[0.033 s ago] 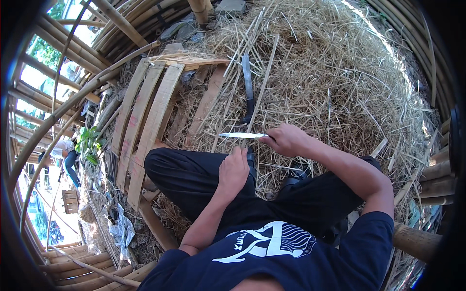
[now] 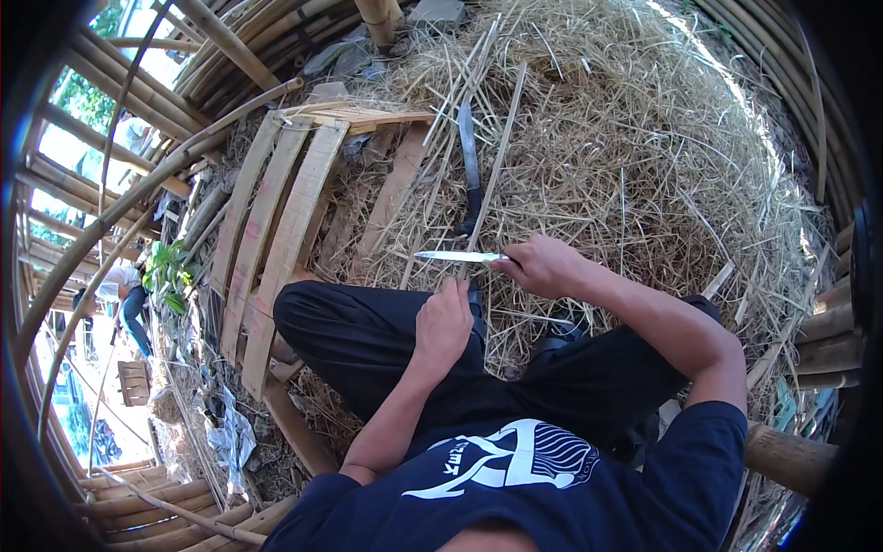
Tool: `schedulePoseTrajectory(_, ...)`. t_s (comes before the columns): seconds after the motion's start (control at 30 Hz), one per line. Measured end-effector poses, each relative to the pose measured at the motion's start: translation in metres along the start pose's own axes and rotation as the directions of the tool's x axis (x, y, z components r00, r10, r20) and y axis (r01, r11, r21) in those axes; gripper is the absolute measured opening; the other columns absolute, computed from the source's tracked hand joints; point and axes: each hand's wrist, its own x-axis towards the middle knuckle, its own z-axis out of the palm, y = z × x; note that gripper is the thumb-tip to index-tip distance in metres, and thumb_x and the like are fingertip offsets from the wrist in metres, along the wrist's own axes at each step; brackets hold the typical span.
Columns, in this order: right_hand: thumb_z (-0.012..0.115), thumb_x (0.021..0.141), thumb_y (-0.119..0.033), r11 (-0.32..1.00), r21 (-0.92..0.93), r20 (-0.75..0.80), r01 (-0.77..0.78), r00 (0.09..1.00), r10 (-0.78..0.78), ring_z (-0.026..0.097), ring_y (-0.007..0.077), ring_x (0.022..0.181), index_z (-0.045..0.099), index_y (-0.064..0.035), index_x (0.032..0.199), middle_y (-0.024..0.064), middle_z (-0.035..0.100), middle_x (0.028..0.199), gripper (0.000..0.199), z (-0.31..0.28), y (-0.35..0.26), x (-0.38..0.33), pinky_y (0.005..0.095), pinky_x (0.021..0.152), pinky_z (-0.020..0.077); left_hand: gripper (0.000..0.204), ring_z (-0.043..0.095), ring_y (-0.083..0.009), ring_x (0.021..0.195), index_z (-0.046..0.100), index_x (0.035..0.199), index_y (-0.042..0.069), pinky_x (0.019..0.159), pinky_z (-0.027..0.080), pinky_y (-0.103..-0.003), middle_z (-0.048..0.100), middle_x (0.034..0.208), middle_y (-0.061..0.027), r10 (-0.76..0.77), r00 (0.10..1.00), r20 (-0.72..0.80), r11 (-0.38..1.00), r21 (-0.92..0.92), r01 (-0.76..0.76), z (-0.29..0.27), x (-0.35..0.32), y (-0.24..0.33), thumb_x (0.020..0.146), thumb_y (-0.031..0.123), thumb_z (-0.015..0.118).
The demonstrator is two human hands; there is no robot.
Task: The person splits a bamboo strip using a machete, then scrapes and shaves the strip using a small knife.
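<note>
Knife [image 2: 460, 257] — one; machete [image 2: 471, 166] — one.

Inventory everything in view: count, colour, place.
Knife: one, silver, in the right hand
Strip: one, pale tan, up from the left hand
Straw: uncountable, tan, ahead and right
Machete: one, dark, on the straw
Slatted crate: one, tan, front-left
Small crate: one, brown, far left
Slab: one, grey, top
Plant: one, green, left
Plastic sheet: one, whitish, lower left
Bamboo poles: many, tan, around the edges
Background person: at least one, blue trousers, far left
Trousers: one pair, black, lower centre
T-shirt: one, navy, bottom centre
Left hand: one, bare, centre
Right hand: one, bare, right of it
</note>
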Motion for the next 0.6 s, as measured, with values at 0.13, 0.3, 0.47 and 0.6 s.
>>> schedulePoseTrajectory(0.13,0.047,0.095,-0.046,0.997,-0.075,-0.044,0.028,0.999,-0.031,0.059,0.0413,0.061,0.063,-0.0030,0.077,0.0194,0.059,0.060,0.049,-0.001,0.006,0.002,0.0498,0.059,0.0473,0.027,0.062,-0.0428,0.066,0.049,0.088,0.000,0.058,0.050,-0.052,0.061,0.067,-0.0238,0.001,1.000,0.018,1.000,0.023,-0.001,0.003,-0.003,-0.001,0.100,0.024,0.042)
schedulePoseTrajectory(0.3,0.045,0.095,-0.049,0.984,-0.176,0.056,-0.003,0.998,0.013,0.061,0.0391,0.063,0.065,-0.0048,0.078,0.0179,0.061,0.062,0.052,0.013,0.023,0.012,0.0475,0.061,0.0494,0.026,0.062,-0.0430,0.065,0.047,0.088,0.001,0.056,0.050,-0.052,0.061,0.065,-0.0233,0.020,0.998,0.058,0.999,0.047,-0.023,0.007,-0.020,-0.017,0.100,0.023,0.042)
schedulePoseTrajectory(0.47,0.042,0.098,-0.048,0.849,-0.174,-0.091,-0.499,0.866,0.491,0.059,0.0222,0.063,0.069,-0.0109,0.093,0.0101,0.061,0.067,0.046,-0.043,0.112,0.031,0.0400,0.062,0.0499,0.023,0.060,-0.0452,0.062,0.046,0.086,0.001,0.055,0.047,-0.053,0.058,0.063,-0.0260,-0.036,0.985,0.169,0.998,0.048,0.028,-0.012,-0.068,-0.023,0.100,0.019,0.043)
schedulePoseTrajectory(0.6,0.037,0.098,-0.049,0.601,0.026,-0.406,-0.799,0.541,0.737,0.065,0.0382,0.092,0.067,-0.0016,0.098,0.0222,0.068,0.095,0.056,-0.095,0.208,-0.005,0.0493,0.081,0.0500,0.023,0.059,-0.0442,0.059,0.045,0.087,0.002,0.051,0.047,-0.053,0.058,0.061,-0.0237,-0.026,0.974,0.223,0.999,-0.015,0.030,-0.033,-0.120,-0.022,0.100,0.021,0.043)
